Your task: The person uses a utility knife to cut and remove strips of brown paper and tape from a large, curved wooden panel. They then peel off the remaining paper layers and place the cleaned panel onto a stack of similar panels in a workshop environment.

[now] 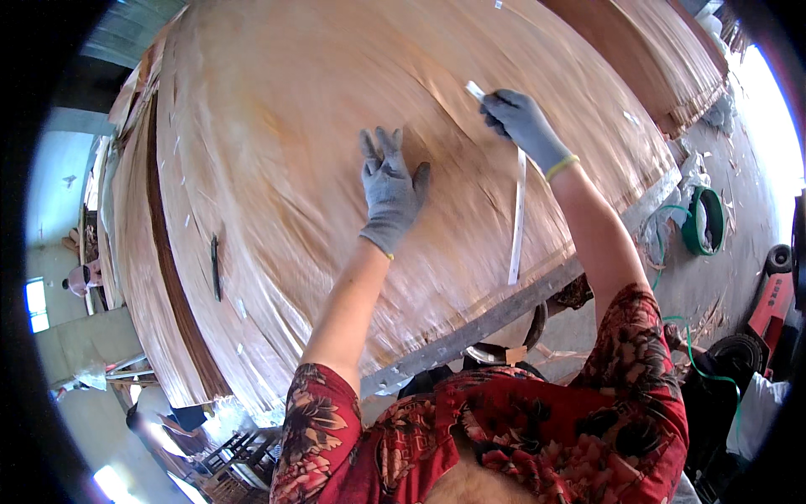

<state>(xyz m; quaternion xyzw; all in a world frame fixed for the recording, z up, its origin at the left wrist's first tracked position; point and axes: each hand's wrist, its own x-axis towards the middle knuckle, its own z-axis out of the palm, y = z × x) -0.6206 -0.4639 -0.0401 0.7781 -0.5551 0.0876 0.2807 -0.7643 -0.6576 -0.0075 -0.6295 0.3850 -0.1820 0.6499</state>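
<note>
Broad sheets of thin wood veneer (277, 151), wrinkled and pinkish brown, lie stacked in front of me. My left hand (390, 191), in a grey knit glove, is over the top sheet with its fingers spread and holds nothing. Farther right, my right hand (519, 126), gloved the same way, is closed around a narrow white strip (517, 223) that looks like tape. One short end shows beyond the fingers, and a long tail hangs toward the sheet's near edge. The grip itself is partly hidden by the glove.
A dark thin stick (216, 267) lies on the veneer at left. More veneer (663, 50) is stacked at far right. A green tape roll (703, 221) sits beyond the right edge, near a red wheeled machine (771, 307). Another person (82, 277) is at far left.
</note>
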